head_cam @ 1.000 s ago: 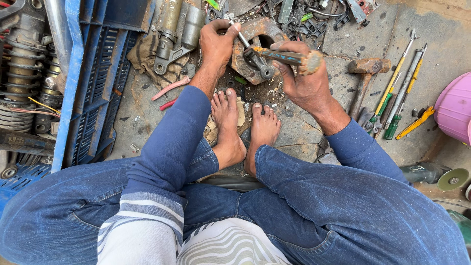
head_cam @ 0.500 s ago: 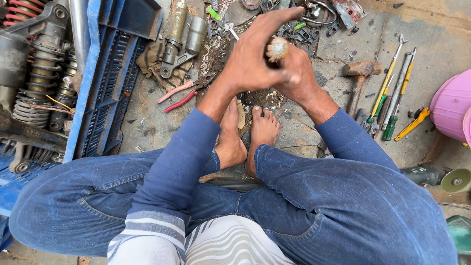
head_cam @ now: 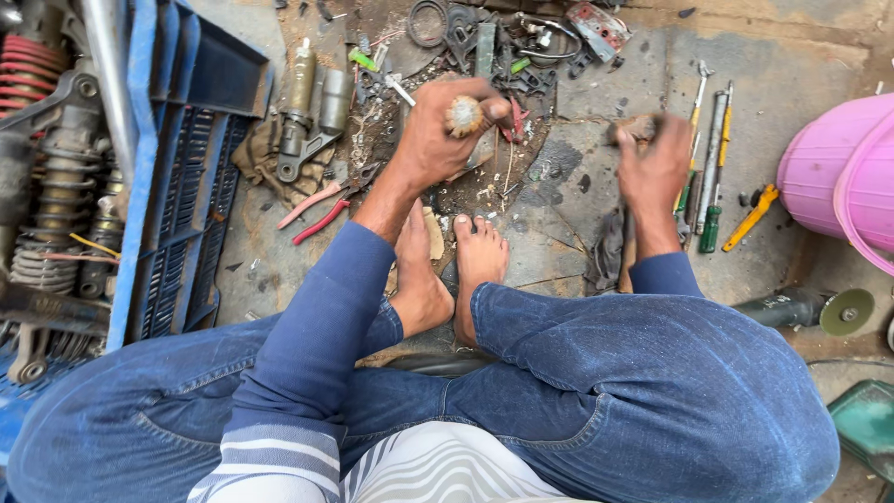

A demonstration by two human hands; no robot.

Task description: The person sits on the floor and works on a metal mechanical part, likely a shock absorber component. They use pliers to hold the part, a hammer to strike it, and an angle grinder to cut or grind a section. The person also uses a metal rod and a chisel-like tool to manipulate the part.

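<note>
My left hand (head_cam: pixel 433 140) is closed around the round wooden handle of a hand tool (head_cam: pixel 463 115), held upright over a rusty metal part (head_cam: pixel 482 149) that it mostly hides, just beyond my bare feet (head_cam: pixel 480 261). My right hand (head_cam: pixel 652 172) is blurred and lies over the head of a hammer (head_cam: pixel 637 126) on the floor to the right. The hammer's handle (head_cam: pixel 626 256) shows below my wrist. Whether the fingers grip the hammer is unclear.
Red-handled pliers (head_cam: pixel 317 210) lie to the left of my feet. A blue crate (head_cam: pixel 186 186) and shock absorbers (head_cam: pixel 56 140) fill the left side. Screwdrivers (head_cam: pixel 712 168), a pink bucket (head_cam: pixel 838 168) and an angle grinder (head_cam: pixel 810 307) are on the right. Scattered metal parts (head_cam: pixel 484 28) lie ahead.
The wooden-handled tool passed from my right hand to my left hand. My right hand then swung right to the hammer. The view shifted slightly.
</note>
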